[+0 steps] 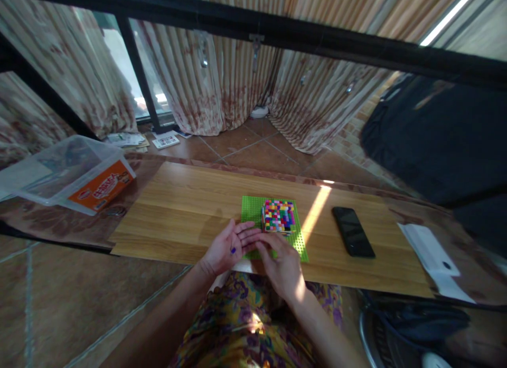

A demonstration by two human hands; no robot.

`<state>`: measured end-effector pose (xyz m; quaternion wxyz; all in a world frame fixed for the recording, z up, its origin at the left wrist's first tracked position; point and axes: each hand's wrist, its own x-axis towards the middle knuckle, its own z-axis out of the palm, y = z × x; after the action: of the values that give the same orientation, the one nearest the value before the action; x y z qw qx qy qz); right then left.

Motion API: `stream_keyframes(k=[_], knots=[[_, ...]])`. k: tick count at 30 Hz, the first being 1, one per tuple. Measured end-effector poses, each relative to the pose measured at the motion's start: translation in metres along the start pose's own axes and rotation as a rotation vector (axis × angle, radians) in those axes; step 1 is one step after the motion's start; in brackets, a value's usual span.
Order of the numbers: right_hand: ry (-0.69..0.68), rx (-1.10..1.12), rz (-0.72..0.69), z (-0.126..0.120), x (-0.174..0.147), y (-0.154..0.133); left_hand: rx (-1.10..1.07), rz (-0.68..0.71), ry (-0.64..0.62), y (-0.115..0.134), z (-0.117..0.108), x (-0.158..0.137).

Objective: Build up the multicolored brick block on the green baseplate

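Note:
Palm up, my left hand (227, 247) lies flat with its fingers stretched toward the right. A tiny dark blue toy brick (233, 250) rests loose on that palm. My right hand (283, 265) is closed in a pinch at the left fingertips; whatever lies between its thumb and fingers is too small or hidden to make out. Just beyond the hands, a block of many-coloured toy bricks (278, 216) stands on a green baseplate (250, 205). The hands hide the near left part of the baseplate.
The wooden board (178, 209) carries a black phone (352, 232) on the right. A white flat object (431, 257) lies past its right end. To the left stands a clear plastic bin (71, 172) with an orange label. Striped curtains (237, 88) hang behind.

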<state>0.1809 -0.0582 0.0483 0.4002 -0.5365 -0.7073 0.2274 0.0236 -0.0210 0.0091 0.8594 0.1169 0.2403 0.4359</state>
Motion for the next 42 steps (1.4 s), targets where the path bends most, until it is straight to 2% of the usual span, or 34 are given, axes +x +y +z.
stream_keyframes(k=[7, 11, 14, 18, 22, 25, 28, 30, 35, 42], knots=[[-0.213, -0.226, -0.074, 0.04, -0.002, -0.018, 0.019, 0.024, 0.018, 0.001, 0.001, -0.003], [-0.239, -0.302, -0.104, 0.048, -0.004, -0.017, 0.017, 0.023, 0.042, 0.002, 0.004, -0.003], [-0.24, -0.272, -0.117, 0.048, -0.006, -0.018, 0.01, 0.011, 0.037, 0.002, 0.004, -0.002], [-0.169, -0.042, -0.023, 0.04, -0.006, -0.02, -0.01, 0.022, 0.015, -0.001, 0.0, -0.001], [0.038, 0.15, 0.128, 0.017, 0.004, -0.008, -0.02, 0.007, -0.002, -0.002, -0.003, 0.001], [0.227, 0.057, 0.203, -0.007, 0.017, 0.011, -0.011, -0.011, -0.006, -0.001, -0.002, 0.001], [0.339, -0.048, 0.219, -0.025, 0.03, 0.03, -0.004, -0.011, 0.001, -0.001, -0.001, 0.0], [0.335, -0.123, 0.18, -0.031, 0.037, 0.038, 0.003, -0.014, 0.004, -0.001, 0.0, 0.0], [0.222, -0.277, 0.033, -0.032, 0.049, 0.043, 0.005, -0.015, 0.007, -0.001, 0.0, -0.001], [0.128, -0.349, 0.002, -0.029, 0.057, 0.042, 0.002, -0.022, 0.005, -0.001, 0.001, -0.002]])
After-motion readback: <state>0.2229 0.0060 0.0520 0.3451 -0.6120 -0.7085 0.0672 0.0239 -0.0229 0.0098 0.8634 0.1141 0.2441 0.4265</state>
